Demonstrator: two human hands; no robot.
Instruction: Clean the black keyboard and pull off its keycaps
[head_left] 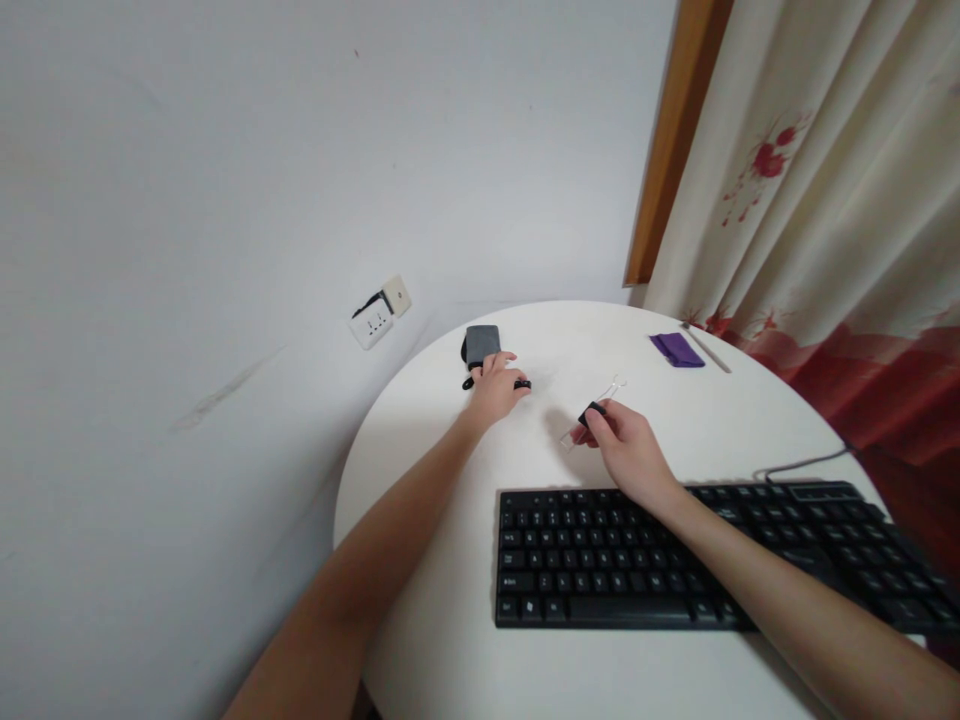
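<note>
While my left hand (495, 388) is pinching a small black piece (522, 384) on the table (697, 440) beside the grey pouch (481, 345), my right hand (626, 450) is gripping a black binder clip (594, 411) just behind the keyboard (675, 570).

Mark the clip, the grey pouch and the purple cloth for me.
clip (592, 411): head view, on its black body.
pouch (482, 345): head view, middle of its grey face.
cloth (677, 349): head view, middle of the purple fabric.
</note>
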